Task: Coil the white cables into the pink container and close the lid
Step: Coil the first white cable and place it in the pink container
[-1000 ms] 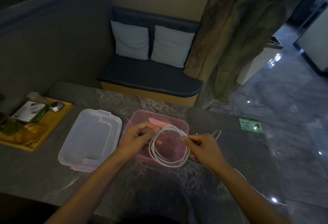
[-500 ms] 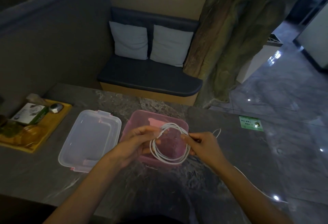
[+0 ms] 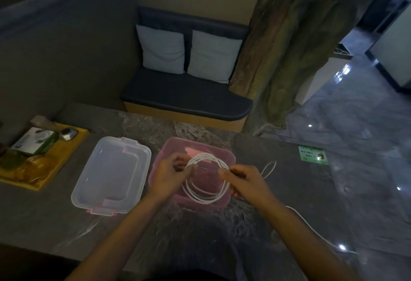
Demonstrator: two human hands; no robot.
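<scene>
A white cable [image 3: 208, 196] is wound into a round coil of several loops just above the open pink container [image 3: 231, 158] at the middle of the table. My left hand [image 3: 169, 175] pinches the coil's left side. My right hand [image 3: 246, 184] pinches its right side. A second stretch of white cable [image 3: 268, 168] loops on the table right of the container and trails past my right forearm toward the table's near right edge. The clear lid [image 3: 111, 176] with pink clips lies upside down to the left of the container.
A yellow tray [image 3: 66, 147] with a green-and-white box [image 3: 35, 140] and other small items sits at the table's left end. A green sticker [image 3: 312, 155] lies on the table at the right. Beyond the table's far edge stands a dark bench with two cushions.
The coil has sunk slightly lower over the container between my hands. Both hands keep their hold on its two sides.
</scene>
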